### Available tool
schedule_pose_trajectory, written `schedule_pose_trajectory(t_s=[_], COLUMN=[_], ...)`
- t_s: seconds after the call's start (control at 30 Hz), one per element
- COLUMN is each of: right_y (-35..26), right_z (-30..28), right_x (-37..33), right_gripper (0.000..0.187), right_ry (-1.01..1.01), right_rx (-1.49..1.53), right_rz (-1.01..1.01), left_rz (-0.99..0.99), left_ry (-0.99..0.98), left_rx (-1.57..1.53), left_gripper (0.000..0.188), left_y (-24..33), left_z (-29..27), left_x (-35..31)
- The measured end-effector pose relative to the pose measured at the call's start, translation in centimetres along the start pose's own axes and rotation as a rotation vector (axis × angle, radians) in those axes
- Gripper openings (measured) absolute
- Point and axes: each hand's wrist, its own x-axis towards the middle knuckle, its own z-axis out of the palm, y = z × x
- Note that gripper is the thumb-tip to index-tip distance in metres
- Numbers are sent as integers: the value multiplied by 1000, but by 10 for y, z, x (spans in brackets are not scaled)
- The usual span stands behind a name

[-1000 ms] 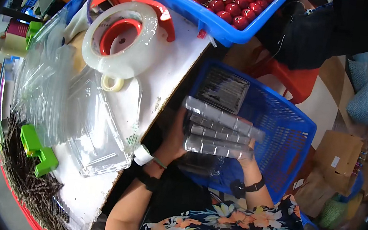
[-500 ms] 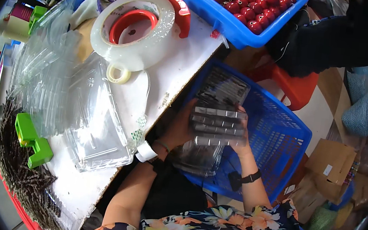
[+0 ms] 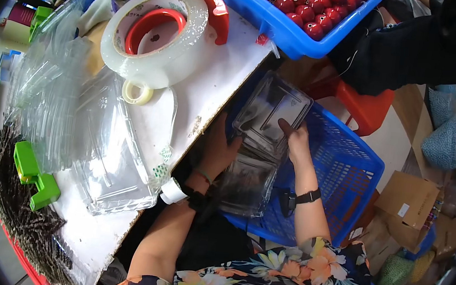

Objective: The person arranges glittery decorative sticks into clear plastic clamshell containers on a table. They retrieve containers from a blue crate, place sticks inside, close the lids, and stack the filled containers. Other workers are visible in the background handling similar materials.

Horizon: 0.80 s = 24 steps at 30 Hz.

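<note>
Clamping the clear plastic boxes (image 3: 270, 105) at their right edge, the right fingers (image 3: 287, 127) have the thumb on top. The left fingers (image 3: 232, 146) are at the boxes' lower left; their grip I cannot tell. The boxes are over the blue basket (image 3: 330, 157), beside the bench (image 3: 205, 92).

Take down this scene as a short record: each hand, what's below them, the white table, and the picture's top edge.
Left hand: bare, beside the clear rectangular plastic boxes; grip unclear
Right hand: bare, thumb on top of those boxes, at their right side
Below hands: blue perforated plastic basket
Table: white tabletop bearing a large clear tape roll and a small green plastic tape dispenser
Top edge: blue plastic tray with shiny red balls
</note>
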Motion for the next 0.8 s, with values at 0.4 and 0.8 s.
schedule_pose_trajectory(t_s=[0.4,0.8], right_y=[-2,2], right_z=[3,-18], right_x=[-19,-48], right_gripper=[85,66], right_ry=[181,255], right_rx=[-690,-802], right_rz=[-187,-437], left_rz=[-86,-44], left_ry=[-55,-136], left_rx=[7,271], left_gripper=[69,45], left_y=[-23,13], left_z=[-13,-121], left_x=[-41,-124])
